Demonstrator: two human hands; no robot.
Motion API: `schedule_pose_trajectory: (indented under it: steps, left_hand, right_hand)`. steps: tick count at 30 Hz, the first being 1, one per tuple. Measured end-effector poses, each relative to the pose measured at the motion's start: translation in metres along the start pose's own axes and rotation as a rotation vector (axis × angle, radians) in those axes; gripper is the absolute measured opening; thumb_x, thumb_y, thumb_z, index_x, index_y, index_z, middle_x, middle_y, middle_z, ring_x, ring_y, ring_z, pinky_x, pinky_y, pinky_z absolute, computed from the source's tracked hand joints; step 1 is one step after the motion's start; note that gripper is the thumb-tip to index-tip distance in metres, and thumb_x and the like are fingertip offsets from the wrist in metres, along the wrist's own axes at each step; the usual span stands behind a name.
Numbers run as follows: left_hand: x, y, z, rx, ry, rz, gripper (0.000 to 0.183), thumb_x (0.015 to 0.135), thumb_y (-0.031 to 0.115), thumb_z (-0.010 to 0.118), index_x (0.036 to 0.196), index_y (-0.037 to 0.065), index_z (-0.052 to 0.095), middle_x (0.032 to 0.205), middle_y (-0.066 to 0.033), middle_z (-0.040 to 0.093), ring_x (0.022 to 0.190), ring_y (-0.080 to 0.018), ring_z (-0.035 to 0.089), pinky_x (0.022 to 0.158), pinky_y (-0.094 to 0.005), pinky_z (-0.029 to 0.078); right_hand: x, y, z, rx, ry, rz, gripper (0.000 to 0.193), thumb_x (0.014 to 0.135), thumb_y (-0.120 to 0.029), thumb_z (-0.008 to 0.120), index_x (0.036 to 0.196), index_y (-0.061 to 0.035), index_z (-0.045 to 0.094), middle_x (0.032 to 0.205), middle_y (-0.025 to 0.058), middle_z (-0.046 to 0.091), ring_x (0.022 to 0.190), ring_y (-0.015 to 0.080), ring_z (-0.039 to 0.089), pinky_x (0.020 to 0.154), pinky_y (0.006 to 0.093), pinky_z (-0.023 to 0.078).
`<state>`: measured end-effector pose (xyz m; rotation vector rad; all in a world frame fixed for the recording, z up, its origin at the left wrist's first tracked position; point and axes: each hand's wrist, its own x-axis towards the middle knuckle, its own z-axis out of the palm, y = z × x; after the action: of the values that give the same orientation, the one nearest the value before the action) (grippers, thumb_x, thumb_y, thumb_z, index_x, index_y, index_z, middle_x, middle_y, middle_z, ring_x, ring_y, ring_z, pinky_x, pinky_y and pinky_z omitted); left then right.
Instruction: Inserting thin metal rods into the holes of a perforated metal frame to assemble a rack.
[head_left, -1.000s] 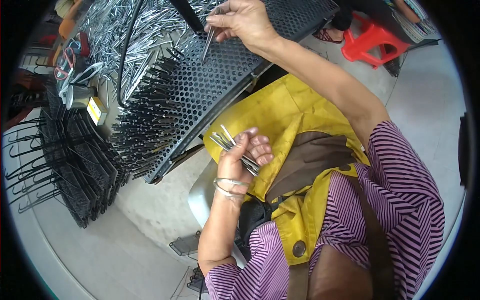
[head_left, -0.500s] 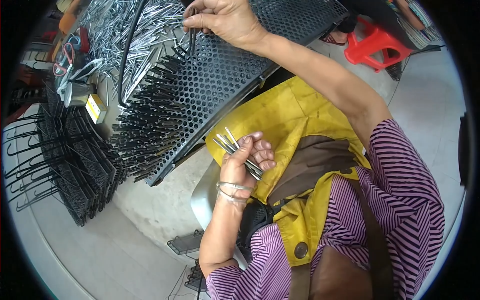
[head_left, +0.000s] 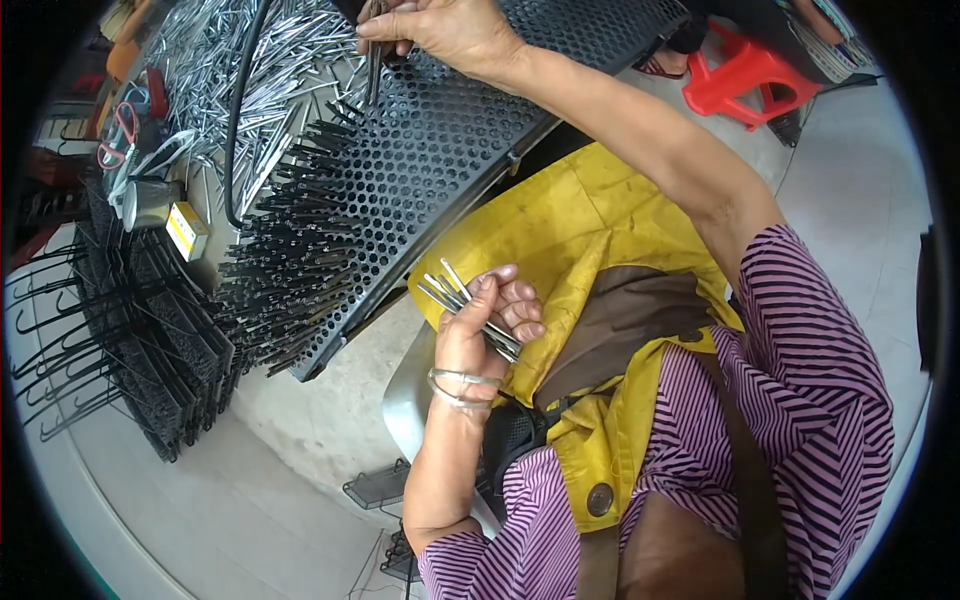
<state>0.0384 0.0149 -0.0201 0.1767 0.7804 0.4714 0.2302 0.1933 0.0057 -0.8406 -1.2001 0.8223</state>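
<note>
My left hand [head_left: 490, 315] is closed around a small bundle of thin metal rods [head_left: 455, 295] above my lap; their pale ends stick out past the thumb. Up at the top, my right hand [head_left: 455, 32] pinches a slim dark rod [head_left: 374, 75] between thumb and fingers, holding it roughly upright over a black perforated tray [head_left: 425, 150]. Whether its lower end sits in a hole I cannot tell. Many dark rods [head_left: 290, 250] stand packed in the holes at the tray's left end.
Loose silver rods [head_left: 255, 80] lie heaped beyond the tray, with a black cable [head_left: 240, 130] across them. Scissors [head_left: 120, 135], a metal cup [head_left: 150, 205] and a small yellow-white box [head_left: 187, 230] are at left. Black hooked racks [head_left: 150, 340] stand below them. A red stool [head_left: 745, 80] is at upper right.
The view has shifted slightly. My right hand, still pinching the dark rod, sits a little higher and farther left in the picture. The left hand keeps its bundle almost in place.
</note>
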Motion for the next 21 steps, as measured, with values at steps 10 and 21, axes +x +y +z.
schedule_pose_trajectory:
  steps: [10,21]
  left_hand:
    - [-0.001,0.001,0.001,0.006,0.011,-0.01,0.027,0.082,0.023,0.052,0.1,0.002,0.052,0.083,-0.0113,0.056,0.071,-0.0227,0.054,0.057,-0.0319,0.046]
    - [0.0,0.002,0.003,-0.024,0.014,0.002,0.026,0.084,0.021,0.049,0.098,-0.001,0.051,0.079,-0.0122,0.057,0.067,-0.0214,0.057,0.056,-0.0308,0.049]
  right_hand:
    - [-0.01,0.001,0.014,-0.004,-0.132,-0.055,0.007,0.071,-0.006,0.063,0.073,0.0,0.062,0.068,0.0062,0.062,0.06,0.0127,0.06,0.058,0.0234,0.05]
    - [-0.007,-0.008,0.036,-0.848,-0.357,-0.332,0.016,0.072,-0.013,0.055,0.063,-0.0002,0.056,0.057,0.0159,0.055,0.057,0.0286,0.057,0.055,0.0365,0.045]
